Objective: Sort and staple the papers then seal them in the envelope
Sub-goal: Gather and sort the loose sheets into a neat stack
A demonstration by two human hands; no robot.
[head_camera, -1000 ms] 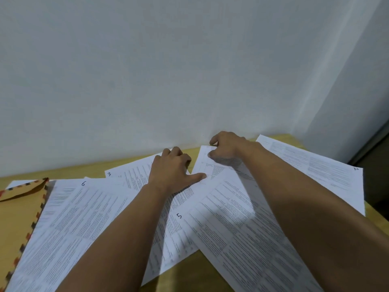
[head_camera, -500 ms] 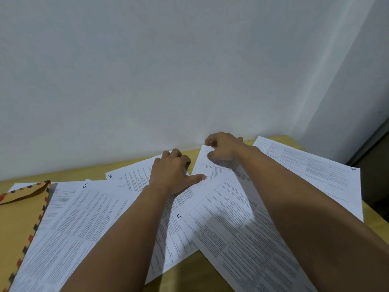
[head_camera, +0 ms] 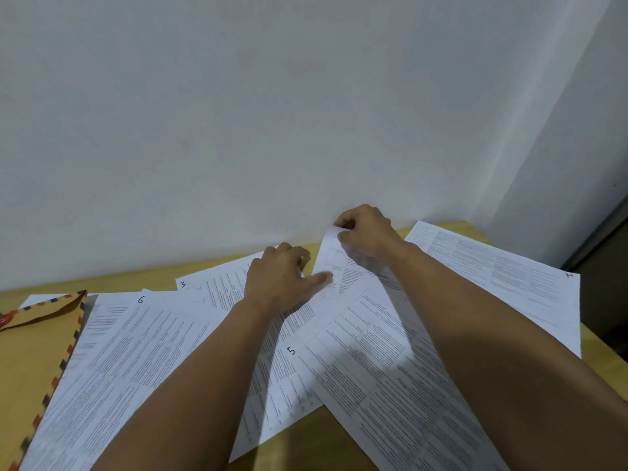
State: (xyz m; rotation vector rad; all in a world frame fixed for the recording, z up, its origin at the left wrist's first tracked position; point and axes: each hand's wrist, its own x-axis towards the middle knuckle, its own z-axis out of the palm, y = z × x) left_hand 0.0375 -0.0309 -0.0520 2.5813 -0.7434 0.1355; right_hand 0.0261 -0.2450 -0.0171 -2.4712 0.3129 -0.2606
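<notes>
Several numbered sheets fan across the yellow table [head_camera: 326, 447], the envelope [head_camera: 32, 351] at far left; the left hand [head_camera: 278, 280], fingers curled, presses its thumb on the middle sheet [head_camera: 331, 266], whose raised far corner the right hand [head_camera: 365, 234] pinches

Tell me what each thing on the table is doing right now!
Right hand: fingers pinching the far corner of a white printed sheet, lifting it.
White printed sheet by the wall: far corner raised and curled, the rest lying flat.
Left hand: resting on the papers, thumb pressing the same sheet.
White sheets numbered 2, 3, 5, 6: flat, loose, overlapping.
Brown envelope with striped edge: lying flat, flap open.
</notes>
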